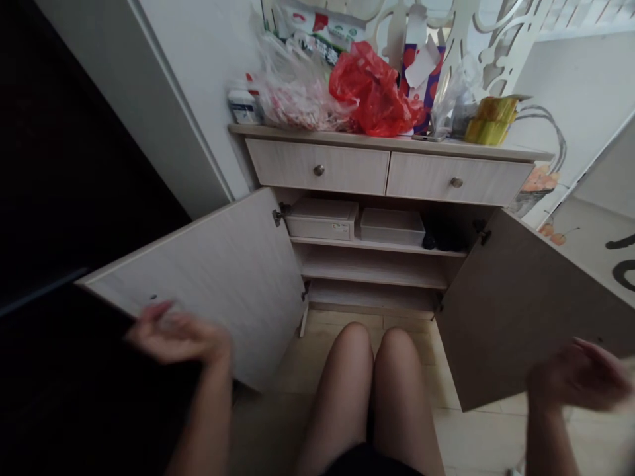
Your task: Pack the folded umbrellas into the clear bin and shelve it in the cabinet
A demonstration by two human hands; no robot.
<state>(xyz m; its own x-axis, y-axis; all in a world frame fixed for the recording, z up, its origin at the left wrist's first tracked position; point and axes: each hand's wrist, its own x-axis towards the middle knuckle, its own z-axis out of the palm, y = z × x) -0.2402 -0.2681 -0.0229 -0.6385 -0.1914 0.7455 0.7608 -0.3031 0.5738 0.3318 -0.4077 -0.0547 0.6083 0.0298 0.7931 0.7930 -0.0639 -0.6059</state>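
Observation:
A pale wood cabinet has both doors swung wide apart. My left hand (181,336) is at the outer edge of the left door (223,284), its fingers bent and smeared by motion. Beside the outer edge of the right door (526,304) is my right hand (580,377), blurred too. Whether either hand touches its door I cannot tell. Inside, the upper shelf (364,244) bears a white drawer box (320,228), a translucent plastic box (391,227) and dark items (441,235) in shadow.
Two closed drawers with round knobs (319,170) run above the opening. On the cabinet top lie a red plastic bag (372,92), a clear bag (300,92), a white bottle (243,106) and yellow tape rolls (491,120). My knees (354,344) are close to the cabinet's base.

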